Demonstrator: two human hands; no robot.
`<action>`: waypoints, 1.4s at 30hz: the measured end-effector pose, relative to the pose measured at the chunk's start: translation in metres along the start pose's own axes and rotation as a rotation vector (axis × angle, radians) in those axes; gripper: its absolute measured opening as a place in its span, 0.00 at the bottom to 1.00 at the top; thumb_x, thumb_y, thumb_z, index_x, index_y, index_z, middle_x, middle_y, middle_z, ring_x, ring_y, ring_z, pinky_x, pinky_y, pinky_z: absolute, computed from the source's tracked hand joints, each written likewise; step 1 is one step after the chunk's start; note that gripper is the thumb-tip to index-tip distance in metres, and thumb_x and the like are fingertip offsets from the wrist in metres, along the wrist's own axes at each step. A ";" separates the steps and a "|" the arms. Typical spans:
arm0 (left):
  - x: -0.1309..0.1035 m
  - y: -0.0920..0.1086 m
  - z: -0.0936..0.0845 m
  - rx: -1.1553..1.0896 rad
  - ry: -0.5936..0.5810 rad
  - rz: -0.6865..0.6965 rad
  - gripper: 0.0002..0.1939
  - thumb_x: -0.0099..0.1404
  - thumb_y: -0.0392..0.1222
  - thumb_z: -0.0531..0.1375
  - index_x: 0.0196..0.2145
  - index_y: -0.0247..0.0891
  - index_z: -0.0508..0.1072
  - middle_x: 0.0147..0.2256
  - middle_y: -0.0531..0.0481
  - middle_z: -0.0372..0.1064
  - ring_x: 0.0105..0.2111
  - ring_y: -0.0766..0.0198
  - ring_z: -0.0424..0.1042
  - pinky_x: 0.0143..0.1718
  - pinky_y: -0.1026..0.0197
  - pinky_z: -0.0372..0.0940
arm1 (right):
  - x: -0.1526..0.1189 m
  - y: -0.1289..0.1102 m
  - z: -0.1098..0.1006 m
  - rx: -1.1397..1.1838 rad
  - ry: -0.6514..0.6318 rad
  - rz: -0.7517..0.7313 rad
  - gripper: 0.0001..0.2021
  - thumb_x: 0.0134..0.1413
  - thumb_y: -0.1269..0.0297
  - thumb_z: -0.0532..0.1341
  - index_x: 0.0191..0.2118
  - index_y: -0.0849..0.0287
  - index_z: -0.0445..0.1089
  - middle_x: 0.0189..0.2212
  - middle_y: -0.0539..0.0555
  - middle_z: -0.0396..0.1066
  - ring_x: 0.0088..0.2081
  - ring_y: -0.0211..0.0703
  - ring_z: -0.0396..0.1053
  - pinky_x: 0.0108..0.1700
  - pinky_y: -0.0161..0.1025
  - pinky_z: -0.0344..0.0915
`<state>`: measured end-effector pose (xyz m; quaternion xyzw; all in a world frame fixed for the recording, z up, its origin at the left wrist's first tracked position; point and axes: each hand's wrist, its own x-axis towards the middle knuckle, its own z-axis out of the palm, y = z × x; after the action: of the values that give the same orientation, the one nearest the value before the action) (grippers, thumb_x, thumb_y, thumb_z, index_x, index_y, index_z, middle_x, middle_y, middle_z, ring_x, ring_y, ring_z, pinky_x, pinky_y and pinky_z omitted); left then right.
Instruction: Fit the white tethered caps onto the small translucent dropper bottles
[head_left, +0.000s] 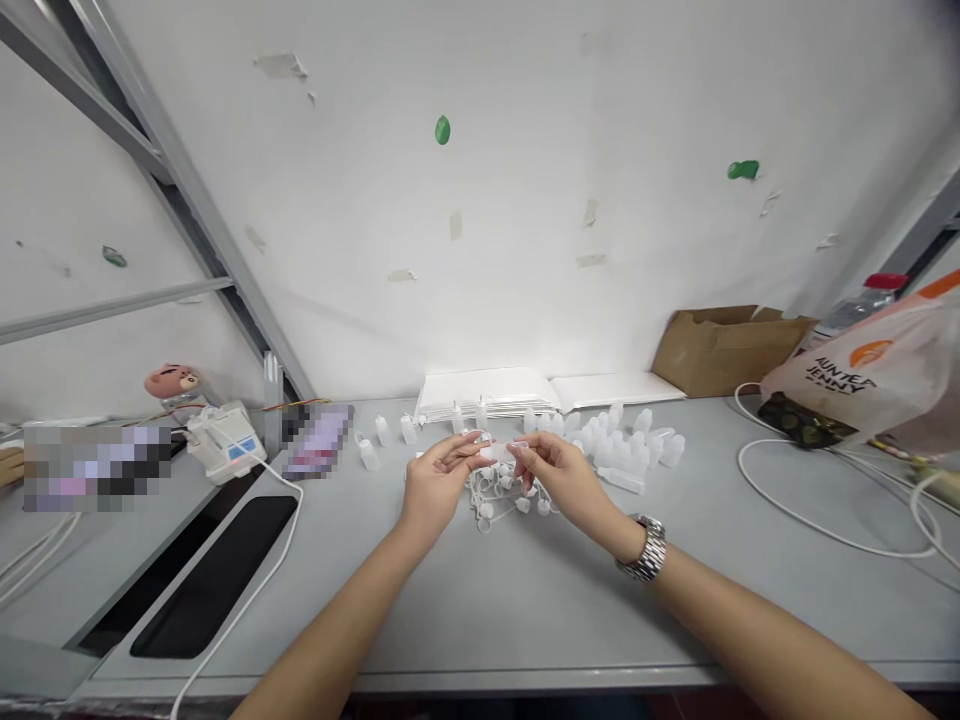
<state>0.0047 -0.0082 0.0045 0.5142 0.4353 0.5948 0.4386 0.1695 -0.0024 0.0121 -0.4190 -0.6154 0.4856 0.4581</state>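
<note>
On the left of the grey tabletop, a white plastic power unit is sitting behind a flat black rounded mat. Farther right, several small translucent white plastic bottles with pointed caps are standing upright, loosely spaced. The left hand is holding its thumb and fingers nearly closed at the left end of a small translucent white plastic piece, apparently a bottle; whether a cap is seated there, I cannot tell. The piece is lying level between the hands, its long axis running left to right, neither hand clearly nearer. Loose white ringed caps are lying just below it. The right hand is pinching its right end, fingers curled. Beyond, uncapped-looking translucent bottles are lying heaped; any contents are not showing. Farther right, a brown cardboard box is hiding its inside, and a translucent printed plastic bag is holding something dark.
</note>
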 end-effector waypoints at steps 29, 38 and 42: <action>0.010 0.016 -0.011 -0.236 -0.097 -0.202 0.15 0.53 0.45 0.62 0.36 0.32 0.74 0.44 0.40 0.71 0.47 0.54 0.68 0.50 0.53 0.62 | 0.004 0.004 -0.004 0.164 -0.007 0.143 0.20 0.47 0.45 0.56 0.23 0.59 0.60 0.16 0.49 0.65 0.16 0.33 0.60 0.20 0.32 0.55; 0.011 0.015 -0.011 -0.350 -0.120 -0.268 0.11 0.52 0.38 0.63 0.35 0.33 0.75 0.44 0.41 0.71 0.49 0.55 0.66 0.53 0.55 0.59 | 0.006 0.007 -0.005 0.158 0.061 0.099 0.21 0.47 0.44 0.56 0.23 0.60 0.60 0.16 0.49 0.66 0.15 0.33 0.61 0.20 0.32 0.57; 0.011 0.016 -0.012 -0.387 -0.146 -0.294 0.12 0.52 0.36 0.63 0.37 0.33 0.75 0.46 0.41 0.70 0.50 0.55 0.65 0.54 0.56 0.59 | 0.004 0.004 -0.005 0.111 0.117 0.075 0.20 0.48 0.45 0.56 0.23 0.59 0.59 0.16 0.48 0.65 0.15 0.32 0.60 0.19 0.32 0.55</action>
<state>-0.0095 -0.0017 0.0214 0.3932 0.3505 0.5584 0.6409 0.1732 0.0030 0.0098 -0.4433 -0.5437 0.5105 0.4973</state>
